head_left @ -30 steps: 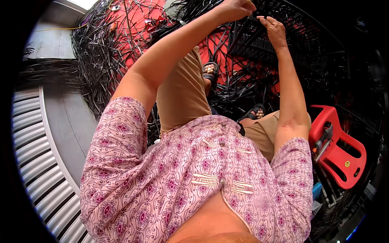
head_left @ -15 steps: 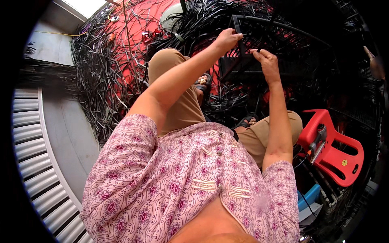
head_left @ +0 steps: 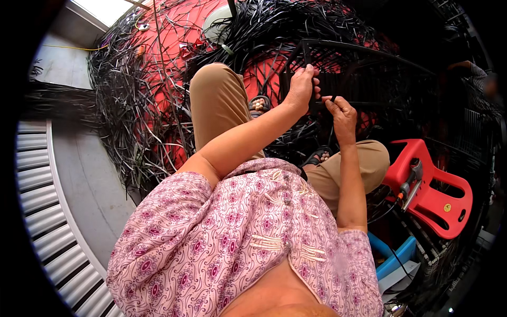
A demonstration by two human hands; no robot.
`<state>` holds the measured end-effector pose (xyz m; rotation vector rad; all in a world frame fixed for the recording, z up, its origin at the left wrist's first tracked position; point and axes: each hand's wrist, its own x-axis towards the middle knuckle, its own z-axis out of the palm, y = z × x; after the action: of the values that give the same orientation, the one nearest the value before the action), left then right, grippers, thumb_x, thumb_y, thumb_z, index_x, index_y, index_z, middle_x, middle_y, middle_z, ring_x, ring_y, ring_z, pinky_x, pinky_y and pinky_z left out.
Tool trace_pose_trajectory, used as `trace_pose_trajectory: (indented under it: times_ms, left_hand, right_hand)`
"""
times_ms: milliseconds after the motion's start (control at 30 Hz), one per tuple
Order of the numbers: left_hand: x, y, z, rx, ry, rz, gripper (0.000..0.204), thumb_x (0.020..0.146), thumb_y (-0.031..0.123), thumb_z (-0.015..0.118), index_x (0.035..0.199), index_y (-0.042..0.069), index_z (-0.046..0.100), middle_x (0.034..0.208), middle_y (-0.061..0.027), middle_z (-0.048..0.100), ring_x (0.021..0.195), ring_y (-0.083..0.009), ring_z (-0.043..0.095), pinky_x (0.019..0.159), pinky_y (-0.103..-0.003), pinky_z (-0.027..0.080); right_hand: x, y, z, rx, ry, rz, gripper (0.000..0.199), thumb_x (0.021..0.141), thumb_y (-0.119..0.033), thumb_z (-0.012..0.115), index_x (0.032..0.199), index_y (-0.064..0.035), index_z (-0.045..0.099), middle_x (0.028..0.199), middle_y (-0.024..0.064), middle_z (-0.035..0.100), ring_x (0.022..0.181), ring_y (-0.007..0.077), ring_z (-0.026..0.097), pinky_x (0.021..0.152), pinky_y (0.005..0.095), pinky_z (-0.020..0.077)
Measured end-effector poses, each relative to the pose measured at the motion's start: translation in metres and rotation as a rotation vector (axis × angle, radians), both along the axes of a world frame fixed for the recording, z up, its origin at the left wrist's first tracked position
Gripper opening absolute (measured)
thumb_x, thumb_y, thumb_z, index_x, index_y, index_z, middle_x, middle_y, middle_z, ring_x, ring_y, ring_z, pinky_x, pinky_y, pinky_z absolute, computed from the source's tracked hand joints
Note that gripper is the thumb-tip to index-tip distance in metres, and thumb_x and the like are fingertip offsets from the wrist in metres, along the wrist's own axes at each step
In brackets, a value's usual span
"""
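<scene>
The black woven frame (head_left: 364, 79) is gripped at its left edge by the left hand (head_left: 301, 90). A black strip (head_left: 331, 113) is pinched narrowly by the right hand (head_left: 342, 113), just at 4 o'clock of the left. Loose black strips (head_left: 132, 105) are heaped at 9 o'clock; a red plastic chair (head_left: 438, 190) crowds 4 o'clock.

Daylight from upper left; dark, warped rim.

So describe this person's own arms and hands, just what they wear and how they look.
Both arms are bare from the upper arm down. Short sleeves of a pink-lilac top with a small dark-pink and white pattern end above the elbows. The left hand and the right hand wear no gloves. No watch, bracelet or ring shows on either wrist or on the fingers, though small details are hard to make out.
</scene>
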<state>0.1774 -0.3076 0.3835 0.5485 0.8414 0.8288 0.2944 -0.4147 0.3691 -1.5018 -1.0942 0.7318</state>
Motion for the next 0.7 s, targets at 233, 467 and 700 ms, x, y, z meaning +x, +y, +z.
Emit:
trace_pose_trajectory:
  times_ms: [233,467,700]
  left_hand:
    - [-0.026,-0.001,-0.009,0.010,-0.057,-0.033,0.045,0.099,0.051,0.047,0.080,0.010,0.050,0.062,0.0030,0.044,0.048,-0.0090,0.039,0.044,-0.024,0.034]
    - [-0.051,0.089,-0.007,0.068,0.047,-0.148,0.048,0.099,0.050,0.045,0.082,0.006,0.053,0.060,0.0011,0.045,0.047,-0.0112,0.040,0.042,-0.028,0.033]
    - [0.009,0.231,-0.092,0.844,0.587,0.027,0.048,0.100,0.039,0.044,0.070,0.006,0.059,0.052,-0.0050,0.050,0.042,-0.0236,0.049,0.041,-0.039,0.041]
  right_hand:
    - [-0.050,-0.011,0.008,0.062,-0.158,-0.044,0.011,0.093,-0.004,0.062,0.097,0.0028,0.069,0.085,0.0005,0.065,0.081,0.0053,0.056,0.071,0.0206,0.0455]
    - [-0.072,0.050,0.000,0.130,0.083,-0.028,0.014,0.095,-0.009,0.061,0.101,0.0010,0.070,0.089,-0.0016,0.066,0.083,0.0053,0.055,0.075,0.0215,0.0432]
    - [-0.054,0.081,-0.001,0.278,0.200,-0.100,0.022,0.099,-0.014,0.056,0.103,0.0016,0.070,0.115,0.0071,0.067,0.107,0.0132,0.060,0.098,0.0249,0.0446]
